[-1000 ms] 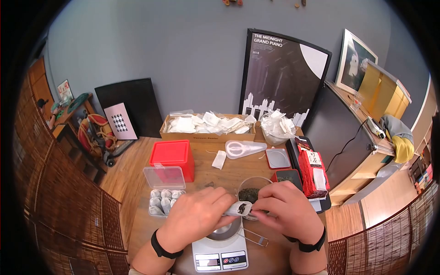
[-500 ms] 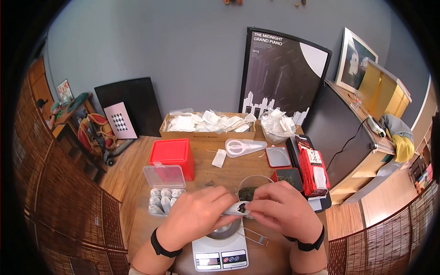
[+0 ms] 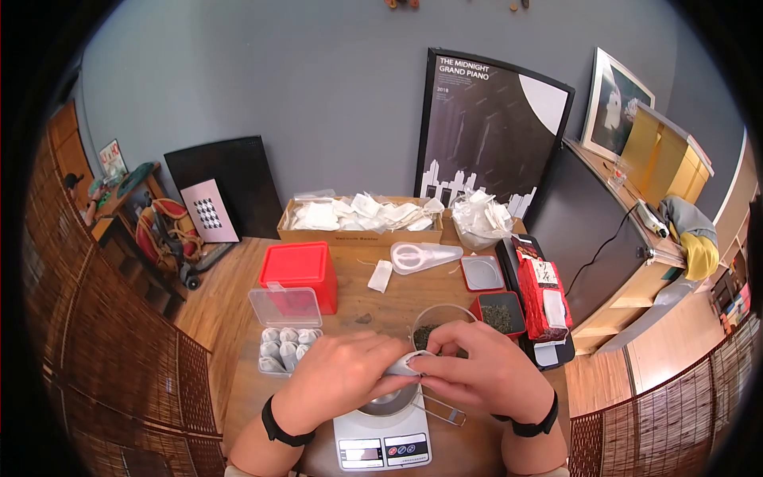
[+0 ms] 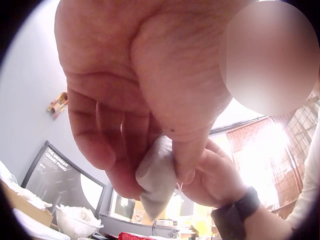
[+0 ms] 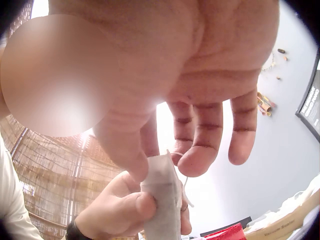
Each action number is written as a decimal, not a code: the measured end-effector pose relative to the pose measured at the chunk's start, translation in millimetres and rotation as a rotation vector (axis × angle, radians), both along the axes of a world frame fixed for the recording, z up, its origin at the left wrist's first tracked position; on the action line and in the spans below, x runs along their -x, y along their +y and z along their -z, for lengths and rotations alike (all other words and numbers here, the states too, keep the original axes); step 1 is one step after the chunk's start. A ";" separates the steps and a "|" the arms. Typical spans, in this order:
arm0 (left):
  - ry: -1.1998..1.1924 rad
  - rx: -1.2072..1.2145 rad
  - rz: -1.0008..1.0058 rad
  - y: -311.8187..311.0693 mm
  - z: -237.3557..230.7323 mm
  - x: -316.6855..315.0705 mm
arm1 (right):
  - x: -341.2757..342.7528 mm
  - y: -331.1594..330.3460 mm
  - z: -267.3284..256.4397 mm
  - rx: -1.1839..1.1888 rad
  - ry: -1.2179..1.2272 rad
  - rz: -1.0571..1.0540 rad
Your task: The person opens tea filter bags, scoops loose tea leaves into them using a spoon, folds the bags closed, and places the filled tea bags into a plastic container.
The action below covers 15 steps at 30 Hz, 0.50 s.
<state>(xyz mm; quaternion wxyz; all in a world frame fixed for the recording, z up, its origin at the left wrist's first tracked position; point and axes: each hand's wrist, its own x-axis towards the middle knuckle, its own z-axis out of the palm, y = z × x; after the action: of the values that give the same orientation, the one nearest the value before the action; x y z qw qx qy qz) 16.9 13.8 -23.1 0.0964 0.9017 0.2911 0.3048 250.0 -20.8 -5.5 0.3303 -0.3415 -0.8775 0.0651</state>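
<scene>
Above the scale, my left hand (image 3: 338, 370) grips a white tea bag (image 3: 402, 366) between thumb and fingers. My right hand (image 3: 486, 372) pinches the bag's top edge with thumb and forefinger, its other fingers partly bent. A thin string (image 5: 188, 196) hangs by that edge in the right wrist view. Seen from the left wrist, the bag (image 4: 159, 176) is bulged and tapers to a point. Below the hands a metal bowl (image 3: 391, 405) sits on a white kitchen scale (image 3: 383, 455). Behind the right hand stands a clear bowl (image 3: 443, 312) of dark tea leaves, partly hidden.
At left are a clear box of filled bags (image 3: 278, 350) and a red container (image 3: 296, 270). A carton (image 3: 362, 238) of empty bags stands behind, near scissors (image 3: 425, 257) in a clear case. To the right are an open tea tin (image 3: 498, 312) and a red packet (image 3: 544, 290).
The tea bag's mouth, earlier gaping with dark leaves showing, is now pressed together between the right fingers. My right hand has shifted slightly left; the left hand stays nearly in place.
</scene>
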 end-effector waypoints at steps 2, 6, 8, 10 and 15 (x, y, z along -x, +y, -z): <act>-0.001 -0.018 0.006 0.7 -0.9 -0.3 | -0.5 -0.1 0.4 0.015 0.002 -0.008; 0.018 -0.002 -0.012 -1.8 -4.0 -0.8 | -5.0 -0.7 0.1 -0.029 0.006 0.035; 0.009 -0.006 -0.006 -2.1 -4.0 -0.5 | -5.0 0.0 0.2 -0.042 0.008 0.035; 0.007 0.005 0.004 -1.8 -2.5 -0.6 | -3.9 0.6 0.6 -0.030 -0.015 0.011; 0.010 -0.011 0.007 0.6 -2.3 -0.4 | -4.3 -0.1 -0.5 -0.074 0.010 0.026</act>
<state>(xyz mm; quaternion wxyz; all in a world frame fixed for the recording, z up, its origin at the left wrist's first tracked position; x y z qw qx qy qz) 17.3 14.4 -20.8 0.0911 0.9048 0.2867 0.3013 254.3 -21.0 -5.0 0.3479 -0.3402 -0.8731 0.0298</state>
